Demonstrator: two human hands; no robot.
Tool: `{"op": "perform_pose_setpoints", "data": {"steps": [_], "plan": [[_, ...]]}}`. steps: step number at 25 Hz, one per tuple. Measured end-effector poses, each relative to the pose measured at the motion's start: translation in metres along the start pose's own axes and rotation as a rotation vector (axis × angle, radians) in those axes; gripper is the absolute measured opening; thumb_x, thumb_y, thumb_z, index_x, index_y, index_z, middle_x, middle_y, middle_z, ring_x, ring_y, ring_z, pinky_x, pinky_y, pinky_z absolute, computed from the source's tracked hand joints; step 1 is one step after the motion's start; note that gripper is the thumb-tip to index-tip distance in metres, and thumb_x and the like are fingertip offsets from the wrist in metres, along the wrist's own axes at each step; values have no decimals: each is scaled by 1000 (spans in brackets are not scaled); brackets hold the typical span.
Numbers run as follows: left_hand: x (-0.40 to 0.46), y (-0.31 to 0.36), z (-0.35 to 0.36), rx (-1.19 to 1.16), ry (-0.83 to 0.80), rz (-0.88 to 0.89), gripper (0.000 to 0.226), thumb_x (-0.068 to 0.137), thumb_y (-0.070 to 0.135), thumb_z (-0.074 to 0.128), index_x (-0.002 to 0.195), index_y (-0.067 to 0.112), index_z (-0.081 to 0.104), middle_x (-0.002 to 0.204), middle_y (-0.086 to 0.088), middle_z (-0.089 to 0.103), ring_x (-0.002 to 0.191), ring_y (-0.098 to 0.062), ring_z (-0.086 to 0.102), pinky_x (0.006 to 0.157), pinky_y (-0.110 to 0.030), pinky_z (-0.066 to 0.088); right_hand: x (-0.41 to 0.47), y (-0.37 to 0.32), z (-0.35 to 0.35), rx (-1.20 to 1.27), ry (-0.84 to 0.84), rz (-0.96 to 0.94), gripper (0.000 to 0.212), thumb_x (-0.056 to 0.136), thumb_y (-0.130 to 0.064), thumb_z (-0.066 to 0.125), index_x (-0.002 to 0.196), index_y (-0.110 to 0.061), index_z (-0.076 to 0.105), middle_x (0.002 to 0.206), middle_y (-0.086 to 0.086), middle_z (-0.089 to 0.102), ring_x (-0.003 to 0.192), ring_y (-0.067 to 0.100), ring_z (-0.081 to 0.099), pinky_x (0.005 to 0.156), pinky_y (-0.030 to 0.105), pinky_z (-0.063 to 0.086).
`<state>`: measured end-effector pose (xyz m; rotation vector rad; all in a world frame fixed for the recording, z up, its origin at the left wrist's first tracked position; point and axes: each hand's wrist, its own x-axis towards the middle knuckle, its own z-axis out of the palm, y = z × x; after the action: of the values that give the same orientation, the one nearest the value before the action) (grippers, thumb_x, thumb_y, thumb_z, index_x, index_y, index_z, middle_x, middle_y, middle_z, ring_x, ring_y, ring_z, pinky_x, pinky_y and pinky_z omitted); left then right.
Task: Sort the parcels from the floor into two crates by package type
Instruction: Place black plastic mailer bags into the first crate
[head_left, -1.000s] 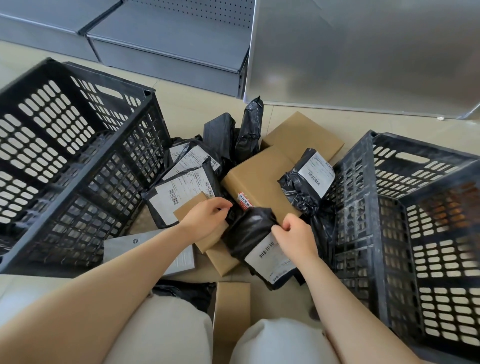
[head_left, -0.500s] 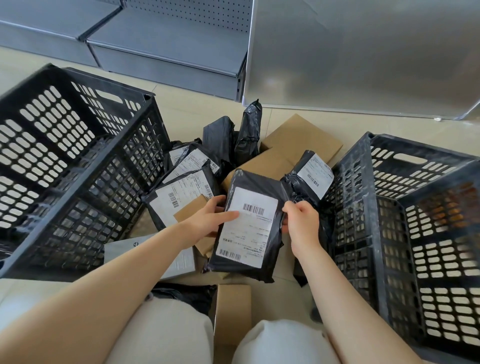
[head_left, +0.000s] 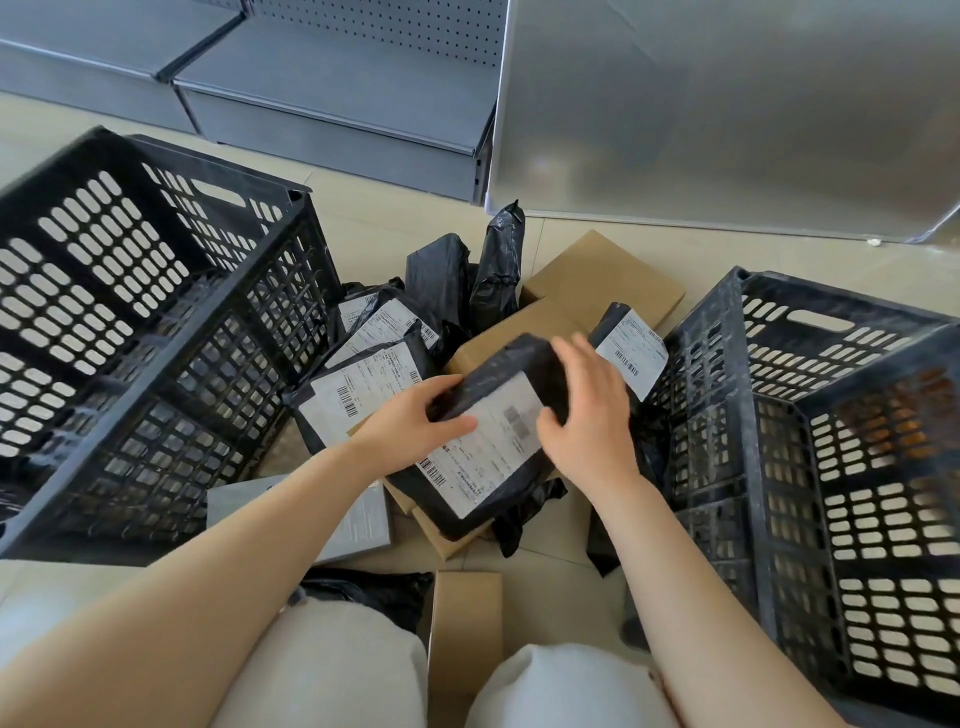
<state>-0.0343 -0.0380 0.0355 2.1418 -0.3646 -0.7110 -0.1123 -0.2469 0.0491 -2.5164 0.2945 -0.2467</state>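
Observation:
A black plastic mailer bag with a white label (head_left: 485, 452) hangs tilted above the pile on the floor. My left hand (head_left: 410, 423) grips its left edge, thumb across the label. My right hand (head_left: 589, 410) holds its right side, fingers over the top edge, slightly blurred. Below and behind lie more black labelled bags (head_left: 363, 395) and brown cardboard boxes (head_left: 608, 283). A black slotted crate (head_left: 156, 332) stands tipped at the left and a second black crate (head_left: 810, 467) at the right; both show no parcels inside.
A grey flat box (head_left: 363, 525) lies under my left forearm and a narrow brown box (head_left: 465, 634) between my knees. Another black bag (head_left: 374, 592) sits by my left knee. Grey metal shelving (head_left: 337, 109) and a metal panel (head_left: 727, 114) close off the back.
The black bag came up off the pile, then turned from upright to tilted toward the left. My left hand moved off the small brown box onto the bag's left edge.

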Motion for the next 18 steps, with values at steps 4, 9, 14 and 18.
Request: {"op": "perform_pose_setpoints", "data": {"steps": [4, 9, 14, 18], "plan": [[7, 13, -5, 432, -34, 251, 73, 87, 55, 65, 150, 33, 37, 133, 8, 57, 119, -14, 54, 98, -32, 46, 19, -23, -12, -502, -463, -217, 88, 83, -20, 63, 158, -29, 18, 167, 0, 16, 154, 27, 5, 123, 54, -5], [13, 18, -16, 642, 32, 397, 79, 82, 61, 66, 149, 30, 36, 142, 5, 53, 133, -19, 44, 116, -40, 25, 27, -24, -23, -435, -563, -36, 77, 78, -47, 77, 143, -25, 42, 131, 0, 50, 125, 24, 49, 113, 46, 34], [7, 9, -33, -67, 273, 14, 98, 85, 47, 72, 158, 24, 12, 163, 3, 20, 149, -18, 20, 121, -43, 22, 27, -10, -43, 124, -597, 427, 78, 75, -46, 84, 135, -17, 46, 126, -3, 58, 109, 18, 59, 83, 33, 51], [-3, 1, -23, -643, 56, -274, 77, 90, 50, 64, 154, 30, 26, 151, 1, 45, 131, -19, 51, 109, -46, 44, 22, -32, -30, 734, -502, 677, 34, 88, -34, 75, 116, -19, 63, 114, 0, 73, 90, 12, 68, 70, 27, 51]]}}
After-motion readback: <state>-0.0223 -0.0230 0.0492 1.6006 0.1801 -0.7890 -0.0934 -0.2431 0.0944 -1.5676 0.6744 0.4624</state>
